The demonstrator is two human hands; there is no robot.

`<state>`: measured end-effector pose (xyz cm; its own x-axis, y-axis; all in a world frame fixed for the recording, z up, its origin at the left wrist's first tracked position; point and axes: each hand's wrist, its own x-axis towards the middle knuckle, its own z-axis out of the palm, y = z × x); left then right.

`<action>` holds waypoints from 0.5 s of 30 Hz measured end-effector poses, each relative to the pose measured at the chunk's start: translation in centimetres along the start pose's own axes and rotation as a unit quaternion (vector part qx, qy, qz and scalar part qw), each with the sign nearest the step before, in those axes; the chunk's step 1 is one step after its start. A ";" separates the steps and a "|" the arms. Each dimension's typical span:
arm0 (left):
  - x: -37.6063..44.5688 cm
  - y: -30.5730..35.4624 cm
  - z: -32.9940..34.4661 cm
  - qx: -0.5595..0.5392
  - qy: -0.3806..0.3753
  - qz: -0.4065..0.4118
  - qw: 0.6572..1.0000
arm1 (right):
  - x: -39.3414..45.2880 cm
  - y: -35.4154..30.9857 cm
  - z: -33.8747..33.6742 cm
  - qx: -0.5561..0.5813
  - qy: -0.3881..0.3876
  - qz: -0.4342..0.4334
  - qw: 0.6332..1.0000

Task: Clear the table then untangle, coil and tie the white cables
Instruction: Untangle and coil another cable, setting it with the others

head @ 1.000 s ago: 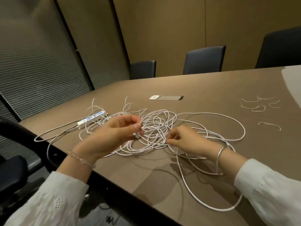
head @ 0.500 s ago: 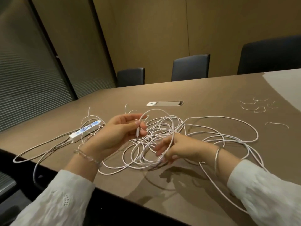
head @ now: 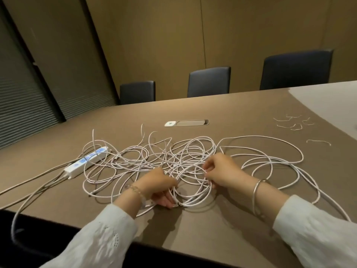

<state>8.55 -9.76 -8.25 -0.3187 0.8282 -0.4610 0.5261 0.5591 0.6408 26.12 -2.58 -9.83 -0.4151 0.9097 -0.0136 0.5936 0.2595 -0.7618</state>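
**White cables: tangle on table, both hands in it**

White cables (head: pixel 154 163) lie in one loose tangle of overlapping loops on the brown table (head: pixel 241 120), just on the person's side of the recessed socket panel (head: pixel 186 123) set in the table top. From the tangle, wide loops spread away to the right of the panel, and one run trails toward the near table edge.

Left hand (head: pixel 156 187) sits at the near edge of the tangle, well in front of the panel. Fingers are curled down and pinch a strand low against the table; a small connector end shows at the fingertips. A beaded bracelet is on this wrist.

Right hand (head: pixel 220 170) is just beside the left, also in front of the panel and slightly to its right. Fingers are bent and pinch a strand in the middle of the tangle. A metal bangle (head: pixel 257 192) is on this wrist.

White power strip (head: pixel 86 162) with blue sockets lies left of the panel, touching the tangle's left side; its grey lead runs off the near-left table edge.

Short white ties (head: pixel 289 122) lie scattered far right of the panel, apart from the tangle.

Three dark chairs (head: pixel 209 82) stand beyond the panel at the far table edge.
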 end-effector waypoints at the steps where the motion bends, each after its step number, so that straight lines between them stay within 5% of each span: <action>1: 0.5 0.0 0.1 0.018 0.005 0.009 1.000 | 0.1 0.0 0.0 -0.054 0.026 -0.020 0.998; 10: 1.6 -0.8 -0.6 0.253 0.184 0.167 0.935 | 0.4 1.8 0.2 -0.258 0.132 -0.101 0.952; 15: 1.1 -0.6 -0.9 0.226 0.214 0.208 0.927 | 1.0 2.1 -0.3 -0.313 0.128 -0.069 0.939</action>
<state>7.17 -9.15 -8.63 -0.2472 0.9620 0.1163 0.9196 0.1950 0.3412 27.18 -0.98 -11.25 -0.3855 0.8808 0.2750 0.8685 0.4470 -0.2142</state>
